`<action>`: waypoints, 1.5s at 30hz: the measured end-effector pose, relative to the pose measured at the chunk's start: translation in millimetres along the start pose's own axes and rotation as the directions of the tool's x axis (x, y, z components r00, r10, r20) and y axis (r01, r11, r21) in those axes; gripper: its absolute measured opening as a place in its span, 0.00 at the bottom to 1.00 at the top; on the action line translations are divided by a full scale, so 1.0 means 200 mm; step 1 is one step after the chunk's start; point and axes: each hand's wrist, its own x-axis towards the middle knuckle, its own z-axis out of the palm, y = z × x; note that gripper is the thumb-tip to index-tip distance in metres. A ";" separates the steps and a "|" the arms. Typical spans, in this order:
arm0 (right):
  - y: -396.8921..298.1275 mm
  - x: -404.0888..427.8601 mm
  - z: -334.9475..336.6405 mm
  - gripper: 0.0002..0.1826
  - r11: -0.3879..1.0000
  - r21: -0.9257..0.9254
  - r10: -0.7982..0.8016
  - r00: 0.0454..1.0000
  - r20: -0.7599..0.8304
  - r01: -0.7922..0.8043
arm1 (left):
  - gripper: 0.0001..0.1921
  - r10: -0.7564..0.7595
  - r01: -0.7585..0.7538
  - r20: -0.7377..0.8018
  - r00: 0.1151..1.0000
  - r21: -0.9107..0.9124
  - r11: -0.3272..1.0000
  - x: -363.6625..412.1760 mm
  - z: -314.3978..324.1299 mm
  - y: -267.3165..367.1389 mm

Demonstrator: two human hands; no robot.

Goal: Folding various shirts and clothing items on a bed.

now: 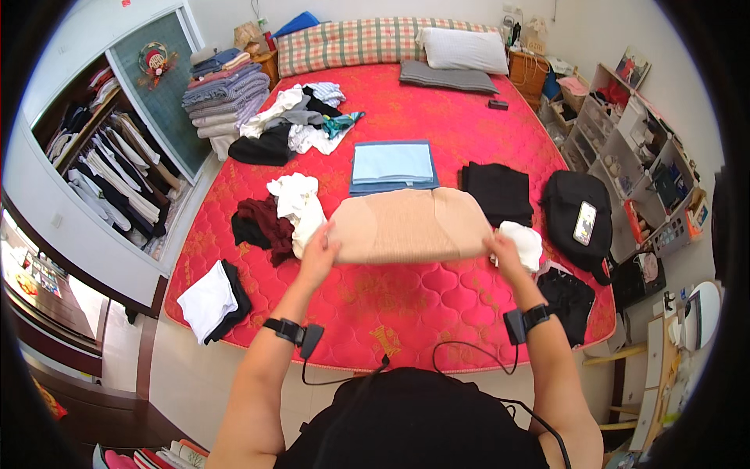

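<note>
A beige stretch garment (410, 228), with ribbed and smooth panels, is held spread above the red quilted mattress (398, 311). My left hand (320, 253) grips its left end and my right hand (505, 253) its right end. Just beyond it lie folded light-blue cloth (392, 163) and darker blue cloth (434, 170), partly covered by the garment's upper edge. Near my left hand are a crumpled white garment (297, 202) and a dark red one (266, 223). A bunched white cloth (523, 243) lies by my right hand, below folded black clothing (500, 190).
Folded white clothing (206, 299) lies at the mattress's left edge. Farther back is a mixed clothes heap (302, 117). A black backpack (565, 199) with a phone (585, 223) on it and black clothing (565, 299) line the right. Cables (343, 382) trail from my wrist straps.
</note>
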 end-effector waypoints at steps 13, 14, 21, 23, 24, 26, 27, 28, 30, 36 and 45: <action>0.85 -0.50 0.03 0.17 0.832 -0.132 0.544 0.839 0.011 -0.539 | 0.36 -0.612 0.633 0.218 0.761 -0.042 0.773 -0.56 0.23 -0.81; 0.89 -0.47 0.03 0.17 0.830 0.002 0.558 0.830 0.003 -0.558 | 0.36 -0.614 0.636 0.219 0.758 -0.042 0.771 -0.52 0.23 -0.79; 0.89 -0.29 0.14 0.13 0.881 -0.082 0.449 0.877 -0.169 -0.467 | 0.38 -0.553 0.541 0.017 0.833 -0.235 0.808 -0.36 0.32 -0.70; 0.93 -0.24 0.10 0.11 0.976 0.028 0.220 0.969 -0.116 -0.218 | 0.38 -0.498 0.482 0.009 0.867 -0.263 0.836 -0.30 0.32 -0.64; 0.89 -0.23 0.10 0.11 0.975 0.029 0.221 0.968 -0.117 -0.219 | 0.38 -0.431 0.424 0.029 0.902 -0.248 0.871 -0.27 0.29 -0.58; 0.73 -0.23 0.11 0.12 0.979 0.183 0.125 0.975 -0.181 -0.092 | 0.39 -0.343 0.345 0.055 0.938 -0.258 0.902 -0.22 0.25 -0.47; 0.72 -0.21 0.12 0.12 0.979 0.182 0.124 0.975 -0.185 -0.090 | 0.39 -0.341 0.344 0.058 0.938 -0.259 0.902 -0.20 0.25 -0.45; 0.71 -0.20 0.13 0.13 0.978 0.201 0.107 0.972 -0.210 -0.065 | 0.38 -0.334 0.335 0.052 0.941 -0.271 0.902 -0.18 0.25 -0.44; 0.75 -0.17 0.11 0.14 0.975 0.217 0.087 0.968 -0.237 -0.035 | 0.38 -0.322 0.322 0.046 0.945 -0.284 0.903 -0.16 0.25 -0.46; 0.77 -0.21 0.22 0.34 0.645 -0.706 0.138 0.953 -0.269 -0.293 | 0.37 -0.294 0.183 0.067 0.954 0.644 0.742 -0.27 0.25 -0.94; 0.64 -0.33 0.35 0.38 0.483 -0.632 -0.028 0.732 0.681 0.606 | 0.41 -0.237 -0.507 0.753 0.614 0.607 0.612 -0.39 0.55 -0.52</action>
